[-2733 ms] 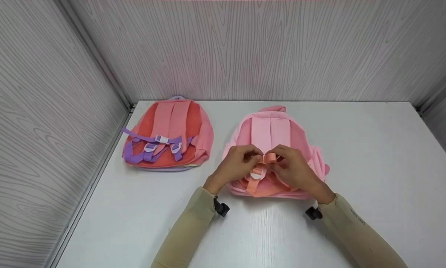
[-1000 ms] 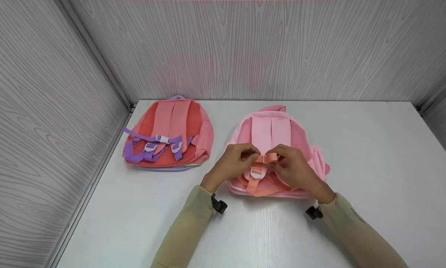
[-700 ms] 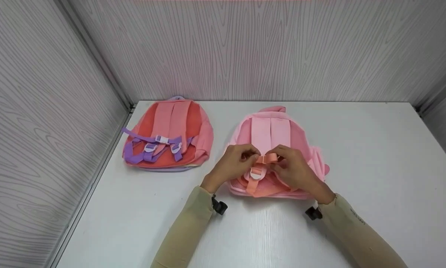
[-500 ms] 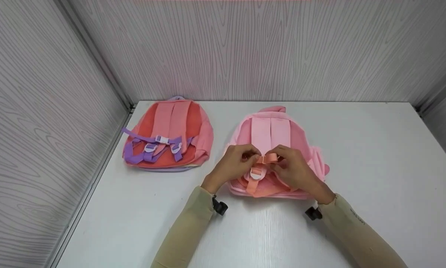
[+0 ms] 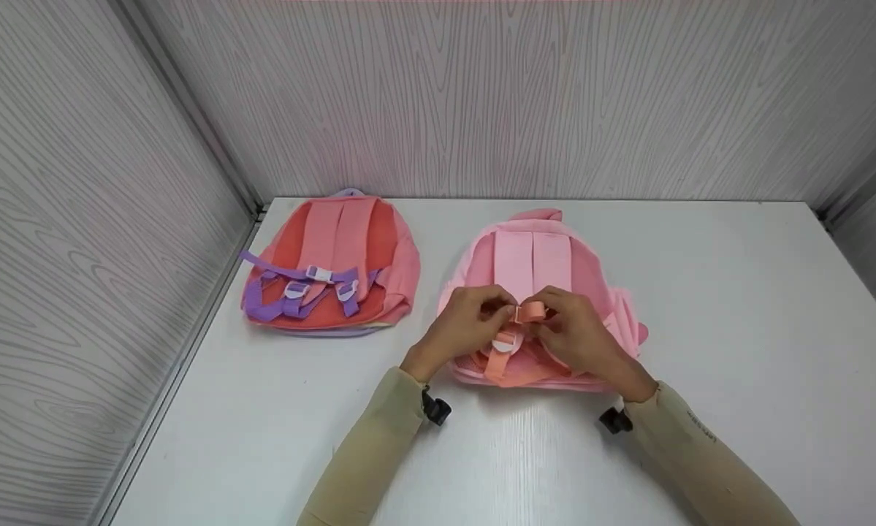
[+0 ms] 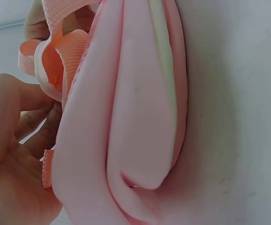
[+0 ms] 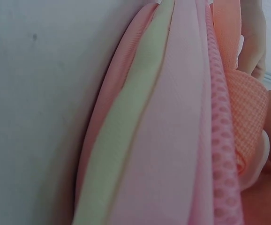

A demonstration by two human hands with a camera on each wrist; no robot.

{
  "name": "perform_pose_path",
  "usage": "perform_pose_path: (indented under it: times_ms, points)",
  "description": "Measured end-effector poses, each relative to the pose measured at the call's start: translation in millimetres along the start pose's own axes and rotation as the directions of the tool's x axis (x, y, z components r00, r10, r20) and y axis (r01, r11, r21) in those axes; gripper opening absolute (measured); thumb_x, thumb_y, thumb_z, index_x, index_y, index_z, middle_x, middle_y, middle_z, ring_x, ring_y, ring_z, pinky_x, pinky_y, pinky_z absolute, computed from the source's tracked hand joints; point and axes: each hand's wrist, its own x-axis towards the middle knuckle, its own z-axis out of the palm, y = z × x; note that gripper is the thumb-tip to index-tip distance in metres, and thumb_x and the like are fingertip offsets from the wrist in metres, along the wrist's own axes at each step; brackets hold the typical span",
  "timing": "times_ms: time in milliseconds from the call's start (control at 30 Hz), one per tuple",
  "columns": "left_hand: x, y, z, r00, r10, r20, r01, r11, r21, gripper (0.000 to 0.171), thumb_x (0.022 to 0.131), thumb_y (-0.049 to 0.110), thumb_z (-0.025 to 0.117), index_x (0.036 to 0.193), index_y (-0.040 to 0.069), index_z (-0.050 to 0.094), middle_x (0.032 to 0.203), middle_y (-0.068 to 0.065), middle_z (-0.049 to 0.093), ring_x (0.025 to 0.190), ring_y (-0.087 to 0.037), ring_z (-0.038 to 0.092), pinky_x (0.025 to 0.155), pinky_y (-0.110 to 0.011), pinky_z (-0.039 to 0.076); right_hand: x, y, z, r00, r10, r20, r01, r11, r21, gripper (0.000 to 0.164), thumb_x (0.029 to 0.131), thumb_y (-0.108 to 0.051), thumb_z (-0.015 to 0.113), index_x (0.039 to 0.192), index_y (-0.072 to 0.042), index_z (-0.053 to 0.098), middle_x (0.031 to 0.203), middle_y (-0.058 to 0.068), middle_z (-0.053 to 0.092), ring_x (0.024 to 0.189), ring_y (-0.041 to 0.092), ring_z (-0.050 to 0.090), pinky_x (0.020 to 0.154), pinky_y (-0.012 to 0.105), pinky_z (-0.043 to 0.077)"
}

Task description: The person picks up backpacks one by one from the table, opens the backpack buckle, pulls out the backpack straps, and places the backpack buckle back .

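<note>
A pink backpack [image 5: 532, 259] lies back side up on the white table, its shoulder straps uppermost. Over its lower half, my left hand [image 5: 461, 321] pinches an orange chest strap [image 5: 532, 312] at a small orange buckle. Thumb and fingers of my right hand [image 5: 578, 330] grip the same strap where it bends into a loop, just right of the buckle. Below sits a white strap adjuster [image 5: 504, 343] with orange webbing through it. Seen from the left wrist, the backpack's side [image 6: 140, 103] fills the middle; in the right wrist view, its lower edge [image 7: 168, 122] hides most of the hand.
To the left lies a second backpack [image 5: 328, 256], coral with purple straps, whose white chest buckle [image 5: 318, 274] is fastened. Grey wood-grain panels [image 5: 438, 95] rise behind and beside the white table [image 5: 737, 292].
Compared with a second ago, my left hand has slid slightly right along the strap, closer to the buckle and the right hand. The right hand and both backpacks stay put.
</note>
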Motion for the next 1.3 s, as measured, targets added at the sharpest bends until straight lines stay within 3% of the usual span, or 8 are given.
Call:
perform_pose_path:
  times_ms: [467,767,1300]
  points:
    - [-2.6,-0.2,-8.0,0.997,-0.061,0.045,0.062,0.998,-0.018,0.014,0.105,0.021,0.070,0.113,0.013,0.078,0.104,0.002,0.076,0.091,-0.013,0.065,0.085,-0.026,0.057,0.0,0.0,-0.8,1.000,-0.004,-0.006,0.004,1.000,0.015,0.022,0.091,0.003,0.080,0.110,-0.009,0.076,0.104,0.002,0.074,0.094,0.016,0.070,0.086,0.039,0.065]
    - [-1.8,-1.4,-12.9,0.999,-0.037,0.025,0.037,0.999,-0.020,0.013,0.104,0.017,0.070,0.111,0.012,0.079,0.102,0.000,0.076,0.092,-0.012,0.066,0.089,-0.028,0.058,0.6,-0.9,-1.7,1.000,0.013,-0.007,-0.012,1.000,0.010,0.024,0.091,0.005,0.079,0.109,-0.011,0.077,0.101,0.000,0.073,0.089,0.017,0.066,0.083,0.033,0.062]
    - [-1.3,-1.9,-9.7,1.000,-0.006,0.002,0.006,1.000,-0.006,0.012,0.103,0.014,0.069,0.108,0.009,0.079,0.099,-0.002,0.077,0.089,-0.011,0.065,0.085,-0.027,0.056,0.4,-1.0,-2.4,1.000,0.001,0.001,-0.001,1.000,0.028,0.023,0.092,0.004,0.078,0.111,-0.008,0.077,0.104,0.003,0.074,0.094,0.018,0.069,0.088,0.039,0.064]
